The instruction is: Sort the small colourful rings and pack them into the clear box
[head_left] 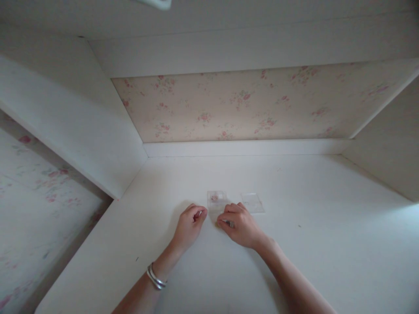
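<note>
A small clear plastic box (218,204) lies on the white desk, with a little reddish item (214,198) in its upper left part. Just right of it is a flat clear plastic piece (252,203), like a lid. My left hand (190,224) is closed in a pinch beside the box's lower left corner; whatever its fingertips hold, if anything, is too small to make out. My right hand (240,224) covers the box's lower right side, thumb and fingers pressed together. Something pale shows inside its curled fingers, but I cannot tell what it is.
The white desk top (327,261) spreads around both hands. A side panel (75,113) rises at the left, and a low ledge (248,148) runs along the back under floral wallpaper (229,109). A tiny dark sliver (137,259) lies left of my left forearm.
</note>
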A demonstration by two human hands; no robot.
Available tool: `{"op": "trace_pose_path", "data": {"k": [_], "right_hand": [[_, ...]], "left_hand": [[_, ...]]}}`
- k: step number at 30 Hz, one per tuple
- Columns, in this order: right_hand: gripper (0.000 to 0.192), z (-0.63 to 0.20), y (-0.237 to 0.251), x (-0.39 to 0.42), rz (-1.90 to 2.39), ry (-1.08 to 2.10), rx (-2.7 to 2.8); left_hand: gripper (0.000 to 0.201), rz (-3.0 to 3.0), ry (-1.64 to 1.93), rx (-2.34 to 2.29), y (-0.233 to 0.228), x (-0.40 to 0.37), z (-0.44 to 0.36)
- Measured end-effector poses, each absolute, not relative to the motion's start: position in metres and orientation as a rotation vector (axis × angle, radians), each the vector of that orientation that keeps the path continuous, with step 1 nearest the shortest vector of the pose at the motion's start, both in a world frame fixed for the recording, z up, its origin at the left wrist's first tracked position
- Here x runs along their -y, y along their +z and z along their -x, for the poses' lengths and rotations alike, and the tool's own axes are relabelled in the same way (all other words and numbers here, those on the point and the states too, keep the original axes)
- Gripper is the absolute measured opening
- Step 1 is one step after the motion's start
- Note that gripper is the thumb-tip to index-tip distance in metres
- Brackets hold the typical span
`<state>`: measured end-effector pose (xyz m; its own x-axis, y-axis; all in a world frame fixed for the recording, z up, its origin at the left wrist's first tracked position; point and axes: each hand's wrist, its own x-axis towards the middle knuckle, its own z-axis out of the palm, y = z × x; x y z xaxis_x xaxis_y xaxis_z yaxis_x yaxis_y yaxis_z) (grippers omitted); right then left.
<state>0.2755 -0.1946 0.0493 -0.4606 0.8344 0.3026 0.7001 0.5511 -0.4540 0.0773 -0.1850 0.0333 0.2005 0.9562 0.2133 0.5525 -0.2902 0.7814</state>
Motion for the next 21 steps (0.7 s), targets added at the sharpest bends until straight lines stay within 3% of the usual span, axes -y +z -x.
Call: {"op": "trace_pose_path", "data": {"k": [7, 21], "right_hand": [[0.021, -0.282, 0.028, 0.172, 1.369, 0.249, 1.849], [0.022, -0.284, 0.02, 0.151, 1.507, 0.173, 1.781]], "left_hand": [[0.024, -2.174, 0.73, -1.301, 0.03, 0.199, -0.085], [0.021, -2.44, 0.515, -1.265, 0.028, 0.206, -0.091]]}}
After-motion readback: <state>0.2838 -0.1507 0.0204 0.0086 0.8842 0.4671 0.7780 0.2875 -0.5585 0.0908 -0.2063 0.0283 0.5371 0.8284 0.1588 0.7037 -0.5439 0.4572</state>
